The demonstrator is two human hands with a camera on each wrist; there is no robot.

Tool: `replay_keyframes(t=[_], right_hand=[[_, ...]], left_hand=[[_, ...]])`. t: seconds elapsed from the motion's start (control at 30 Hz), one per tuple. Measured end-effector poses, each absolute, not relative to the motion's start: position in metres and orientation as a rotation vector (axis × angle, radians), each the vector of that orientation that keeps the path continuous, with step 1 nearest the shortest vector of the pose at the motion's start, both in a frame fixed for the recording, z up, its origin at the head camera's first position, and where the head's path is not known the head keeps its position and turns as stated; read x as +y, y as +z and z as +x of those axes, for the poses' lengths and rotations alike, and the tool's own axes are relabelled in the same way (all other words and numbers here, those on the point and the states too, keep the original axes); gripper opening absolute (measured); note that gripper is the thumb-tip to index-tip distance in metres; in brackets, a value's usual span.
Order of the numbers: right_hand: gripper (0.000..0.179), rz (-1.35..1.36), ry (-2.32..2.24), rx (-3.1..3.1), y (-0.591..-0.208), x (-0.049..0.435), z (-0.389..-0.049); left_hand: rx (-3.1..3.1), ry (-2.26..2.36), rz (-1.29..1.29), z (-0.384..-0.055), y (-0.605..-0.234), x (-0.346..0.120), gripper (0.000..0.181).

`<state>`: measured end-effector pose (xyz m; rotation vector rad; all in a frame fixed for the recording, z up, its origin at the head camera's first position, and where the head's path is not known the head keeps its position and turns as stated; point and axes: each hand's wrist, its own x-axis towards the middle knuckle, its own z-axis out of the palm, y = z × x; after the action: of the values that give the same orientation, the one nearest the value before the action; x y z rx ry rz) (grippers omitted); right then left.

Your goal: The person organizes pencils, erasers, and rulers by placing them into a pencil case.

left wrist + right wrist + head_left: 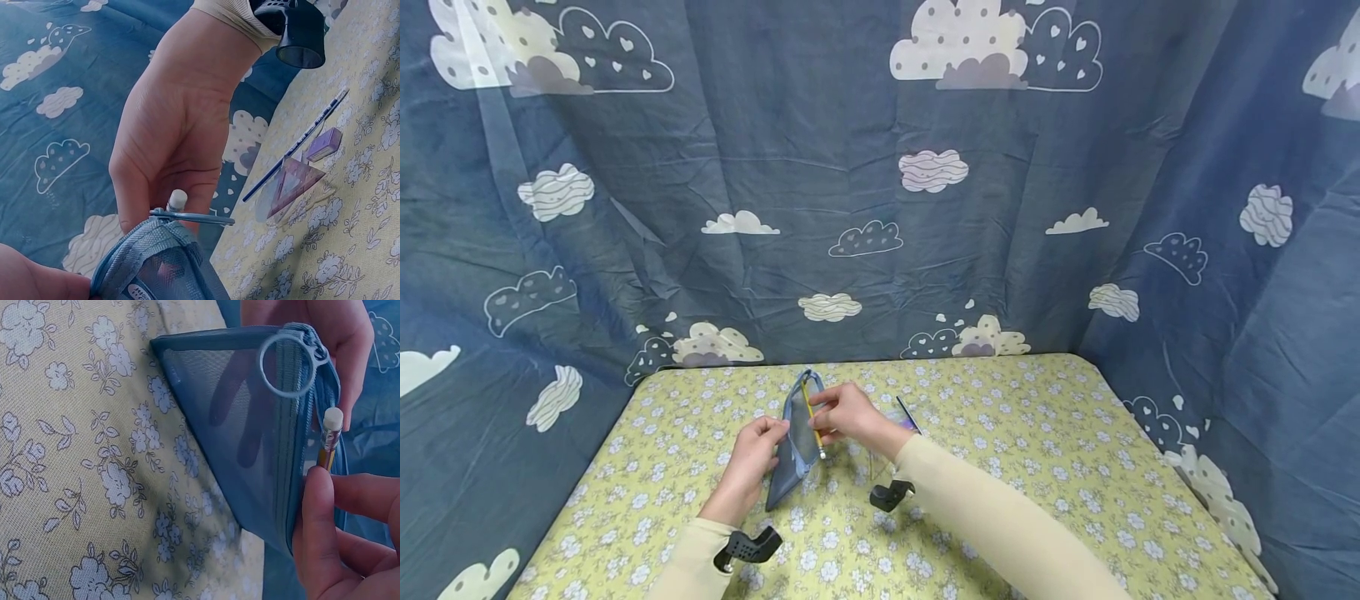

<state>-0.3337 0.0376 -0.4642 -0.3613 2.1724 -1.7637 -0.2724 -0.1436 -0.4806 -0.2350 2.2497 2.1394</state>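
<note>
My left hand grips a blue mesh zip pouch by the edge of its opening, holding it tilted over the table. Between the thumb and fingers of my right hand is a yellow pencil, pinched right at the unzipped mouth. Its white eraser end points toward me, and the rest slants along the opening. A large ring-shaped zipper pull hangs at the pouch's near corner. In the left wrist view the pencil's shaft is mostly hidden by the pouch and fingers.
On the table to the right of the pouch lie a dark blue patterned pencil, a purple-sleeved eraser and a transparent triangular set square. A yellow floral cloth covers the table; blue cloud-print curtains hang around it.
</note>
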Motion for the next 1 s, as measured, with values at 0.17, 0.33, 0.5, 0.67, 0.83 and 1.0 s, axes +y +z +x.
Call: replay_keyframes(t=[0.17, 0.33, 0.5, 0.67, 0.83, 1.0], right_hand=[[0.044, -0.356, -1.762, 2.199, -0.468, 0.033, -0.334], [0.043, -0.368, -1.764, 2.215, -0.470, 0.030, -0.333], [0.043, -0.362, -1.751, 2.237, -0.467, 0.027, -0.331], [0.043, -0.362, -1.733, 2.249, -0.467, 0.025, -0.330], [0.042, -0.362, -1.731, 2.262, -0.468, 0.024, -0.330], [0.041, -0.346, -1.737, 2.252, -0.469, 0.022, -0.332]], left_hand=[[2.249, 2.136, -0.245, -0.270, -0.481, -0.142, 0.022], [2.260, 2.129, -0.233, -0.269, -0.480, -0.141, 0.024], [2.263, 2.130, -0.245, -0.270, -0.480, -0.140, 0.023], [2.247, 2.146, -0.245, -0.269, -0.481, -0.140, 0.023], [2.246, 2.151, -0.245, -0.269, -0.483, -0.140, 0.024], [2.260, 2.146, -0.234, -0.270, -0.483, -0.139, 0.023]])
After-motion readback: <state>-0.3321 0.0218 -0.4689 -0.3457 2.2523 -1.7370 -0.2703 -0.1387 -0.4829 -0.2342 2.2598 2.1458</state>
